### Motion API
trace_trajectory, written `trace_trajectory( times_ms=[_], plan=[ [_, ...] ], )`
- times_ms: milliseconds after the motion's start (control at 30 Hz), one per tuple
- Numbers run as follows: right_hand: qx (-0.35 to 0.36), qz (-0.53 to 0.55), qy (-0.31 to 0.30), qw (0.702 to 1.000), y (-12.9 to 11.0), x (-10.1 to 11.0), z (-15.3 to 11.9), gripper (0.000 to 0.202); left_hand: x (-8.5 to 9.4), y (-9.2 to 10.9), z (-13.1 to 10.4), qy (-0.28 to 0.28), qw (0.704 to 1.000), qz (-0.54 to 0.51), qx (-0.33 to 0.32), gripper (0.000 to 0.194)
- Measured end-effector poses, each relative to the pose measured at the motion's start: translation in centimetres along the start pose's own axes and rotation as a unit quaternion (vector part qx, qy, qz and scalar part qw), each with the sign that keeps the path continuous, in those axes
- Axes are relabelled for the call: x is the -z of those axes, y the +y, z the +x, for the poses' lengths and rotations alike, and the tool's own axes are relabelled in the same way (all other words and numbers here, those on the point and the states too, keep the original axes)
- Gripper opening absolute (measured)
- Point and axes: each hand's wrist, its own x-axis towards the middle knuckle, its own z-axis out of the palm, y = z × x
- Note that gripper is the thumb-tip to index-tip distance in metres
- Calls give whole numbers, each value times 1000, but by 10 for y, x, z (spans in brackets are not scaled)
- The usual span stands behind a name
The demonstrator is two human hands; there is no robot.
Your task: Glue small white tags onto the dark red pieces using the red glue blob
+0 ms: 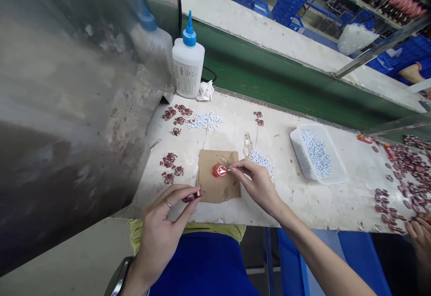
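Between the thumb and fingers of my left hand [164, 228] is a small dark red-brown figure [191, 196], just off the left edge of a cardboard piece [215, 190]. My right hand [257, 183] pinches a tiny white piece [229, 170] at the right rim of a small red cap [218, 171] on the cardboard. The cap has white material inside. A pile of small white pieces [261, 160] lies behind my right hand. Groups of red-brown figures [168, 160] rest to the left of the cardboard.
At the back left stands a white glue bottle [188, 69] beside crumpled tissue [205, 90]. More white pieces [204, 120] lie behind the cardboard. A clear tub [336, 170] of white pieces sits right. Another person's hand [419, 233] is at far right, near many red-brown parts [409, 170].
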Motion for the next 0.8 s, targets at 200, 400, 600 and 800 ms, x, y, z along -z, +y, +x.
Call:
trace_trajectory(
  times_ms=[200,400,600,800],
  plan=[
    [24,4,20,1000,-1,-1,0,13,-3,-1,-1,-6,1000,-3,1,22],
    [31,-1,11,999,2,-3,0,14,-5,-1,1,-2,1000,-10,6,23],
    [0,56,37,998,-3,-2,-4,16,-6,2,4,-4,999,-21,-23,27],
    [12,44,29,999,-1,-2,-4,17,-10,10,6,-4,999,-27,-25,30]
  ],
)
